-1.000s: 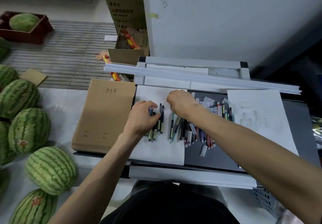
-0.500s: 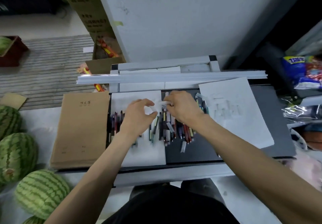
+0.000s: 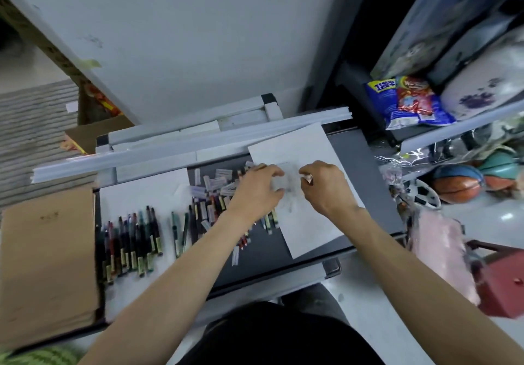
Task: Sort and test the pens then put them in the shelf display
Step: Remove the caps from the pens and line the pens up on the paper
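Observation:
A sorted row of dark pens (image 3: 133, 240) lies on the left white sheet (image 3: 141, 191). In the middle of the grey tray (image 3: 272, 262) is a loose pile of pens (image 3: 208, 213), with small white tags or caps (image 3: 219, 180) behind it. My right hand (image 3: 326, 187) grips a pen (image 3: 307, 178) with its tip down on the right white sheet (image 3: 310, 222), beside faint grey scribbles (image 3: 289, 191). My left hand (image 3: 258, 190) rests on that sheet's left edge, fingers down on the paper. Most of the pen is hidden inside my fist.
A stack of brown notebooks (image 3: 48, 265) sits at the left. Long white strips (image 3: 170, 149) lie across the tray's back. To the right are a shelf with snack bags (image 3: 408, 103), balls (image 3: 456, 183) and a red box (image 3: 499, 282). A watermelon (image 3: 42, 356) shows at the bottom left.
The view has swung right. Both hands have left the pen pile for the right sheet, where the right hand now holds a pen tip-down on the scribbles.

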`<state>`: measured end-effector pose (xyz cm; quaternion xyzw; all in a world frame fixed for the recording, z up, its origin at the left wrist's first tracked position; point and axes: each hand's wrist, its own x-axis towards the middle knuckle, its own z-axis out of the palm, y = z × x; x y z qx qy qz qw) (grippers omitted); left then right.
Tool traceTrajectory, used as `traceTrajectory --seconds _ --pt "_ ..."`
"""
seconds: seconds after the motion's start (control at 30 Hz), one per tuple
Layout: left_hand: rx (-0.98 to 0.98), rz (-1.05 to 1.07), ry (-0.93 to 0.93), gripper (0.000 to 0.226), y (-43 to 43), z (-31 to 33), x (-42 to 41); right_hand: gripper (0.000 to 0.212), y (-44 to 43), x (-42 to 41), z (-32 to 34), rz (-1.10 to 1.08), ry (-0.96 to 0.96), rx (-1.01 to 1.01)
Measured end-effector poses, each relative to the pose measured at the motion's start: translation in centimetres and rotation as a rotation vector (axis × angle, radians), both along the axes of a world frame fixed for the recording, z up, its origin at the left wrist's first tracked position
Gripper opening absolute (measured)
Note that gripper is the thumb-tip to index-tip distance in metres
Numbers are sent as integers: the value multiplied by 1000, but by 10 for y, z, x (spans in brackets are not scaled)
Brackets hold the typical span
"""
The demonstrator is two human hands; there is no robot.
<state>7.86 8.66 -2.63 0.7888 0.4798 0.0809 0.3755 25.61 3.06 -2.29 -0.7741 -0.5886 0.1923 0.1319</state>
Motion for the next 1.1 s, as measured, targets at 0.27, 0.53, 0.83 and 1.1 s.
traceTrajectory --seconds 0.27,0.53,0.83,1.1 --pt "-23 -13 41 45 5 -13 30 29 11 6 -3 37 32 -31" --pt "79 42 17 39 0 0 -17 34 13 -10 14 127 -107 -104" --pt "31 270 188 34 -25 14 -149 31 26 -120 29 443 -183 -115" --pt "-43 401 290 43 -27 9 -235 34 37 -190 20 592 -217 -144"
